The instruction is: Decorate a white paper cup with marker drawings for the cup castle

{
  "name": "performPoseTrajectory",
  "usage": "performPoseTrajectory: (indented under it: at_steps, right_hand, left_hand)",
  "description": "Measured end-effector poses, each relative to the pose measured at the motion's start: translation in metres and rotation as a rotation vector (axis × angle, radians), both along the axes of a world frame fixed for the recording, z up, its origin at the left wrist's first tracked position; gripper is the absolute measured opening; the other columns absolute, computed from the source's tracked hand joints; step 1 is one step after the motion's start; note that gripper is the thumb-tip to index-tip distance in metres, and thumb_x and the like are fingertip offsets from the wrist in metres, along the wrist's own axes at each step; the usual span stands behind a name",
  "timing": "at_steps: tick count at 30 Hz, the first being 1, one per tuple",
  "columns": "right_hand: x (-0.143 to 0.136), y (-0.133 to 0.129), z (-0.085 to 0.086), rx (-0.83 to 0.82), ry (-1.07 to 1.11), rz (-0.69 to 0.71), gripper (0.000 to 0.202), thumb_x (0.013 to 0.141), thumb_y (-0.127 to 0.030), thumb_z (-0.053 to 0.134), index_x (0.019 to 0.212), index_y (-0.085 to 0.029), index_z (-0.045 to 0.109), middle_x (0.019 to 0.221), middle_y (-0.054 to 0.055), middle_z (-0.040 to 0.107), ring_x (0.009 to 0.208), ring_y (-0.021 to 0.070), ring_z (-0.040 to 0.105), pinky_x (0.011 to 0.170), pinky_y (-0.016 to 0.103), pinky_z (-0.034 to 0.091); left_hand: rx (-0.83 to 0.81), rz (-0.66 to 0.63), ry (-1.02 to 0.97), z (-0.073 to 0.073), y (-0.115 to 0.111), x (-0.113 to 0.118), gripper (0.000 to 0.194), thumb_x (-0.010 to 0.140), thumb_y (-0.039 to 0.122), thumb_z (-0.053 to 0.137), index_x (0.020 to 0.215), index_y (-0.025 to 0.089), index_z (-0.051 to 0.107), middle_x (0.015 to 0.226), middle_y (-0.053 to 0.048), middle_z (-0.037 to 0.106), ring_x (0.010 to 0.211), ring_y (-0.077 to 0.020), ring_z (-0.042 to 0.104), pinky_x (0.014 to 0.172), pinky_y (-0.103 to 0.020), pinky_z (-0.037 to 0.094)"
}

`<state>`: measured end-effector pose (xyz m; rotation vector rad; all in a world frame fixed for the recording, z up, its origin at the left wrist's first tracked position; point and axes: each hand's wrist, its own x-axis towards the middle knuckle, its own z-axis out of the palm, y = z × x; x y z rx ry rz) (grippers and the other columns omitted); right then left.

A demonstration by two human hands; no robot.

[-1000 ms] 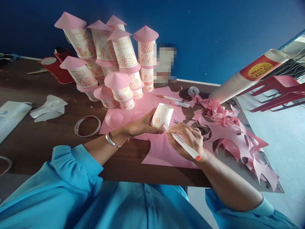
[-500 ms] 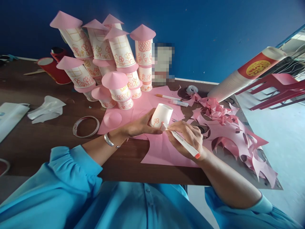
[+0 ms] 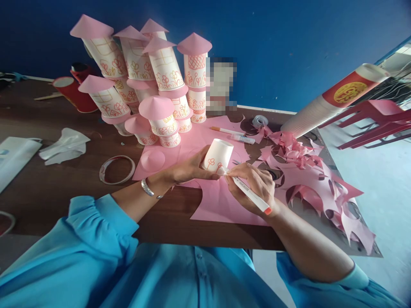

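A white paper cup (image 3: 218, 153) is tilted in my left hand (image 3: 192, 167), whose fingers wrap round its lower side. Two small red flowers are drawn on the cup's wall. My right hand (image 3: 255, 184) grips a white marker pen (image 3: 252, 196) with a red end cap, its tip at the cup close to the second flower. Both hands are above a pink paper sheet (image 3: 215, 205). Behind them stand several towers of decorated paper cups (image 3: 167, 72) with pink paper cone roofs, bearing drawn flowers and windows.
Pink paper scraps (image 3: 305, 171) pile up at the right, near a long stack of paper cups (image 3: 321, 107). An orange marker (image 3: 224, 131), a clear tube (image 3: 243, 139) and a small tape roll (image 3: 260, 121) lie beyond the cup. A larger tape roll (image 3: 117, 170) is at the left.
The marker tip has shifted slightly down and right at the cup's lower edge, and the second flower's stem shows more. My left hand still holds the cup in place.
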<state>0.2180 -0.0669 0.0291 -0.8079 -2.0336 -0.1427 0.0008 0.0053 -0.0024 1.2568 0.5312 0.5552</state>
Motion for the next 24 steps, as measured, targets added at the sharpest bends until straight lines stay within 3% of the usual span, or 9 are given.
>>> performPoseTrajectory:
  at_steps: [24]
  right_hand:
    - [-0.0003,0.0003,0.0016,-0.003,0.011,-0.024,0.014,0.102,-0.012,0.067,0.098,-0.025,0.063,0.077,-0.003,0.076,0.06,0.0129,0.073,0.053,0.023,0.056]
  left_hand:
    - [-0.017,0.026,0.001,0.0031,-0.0017,0.0012,0.076,0.078,0.035,0.096,0.14,0.026,0.052,0.113,-0.003,0.065,0.106,-0.0232,0.065,0.09,-0.041,0.057]
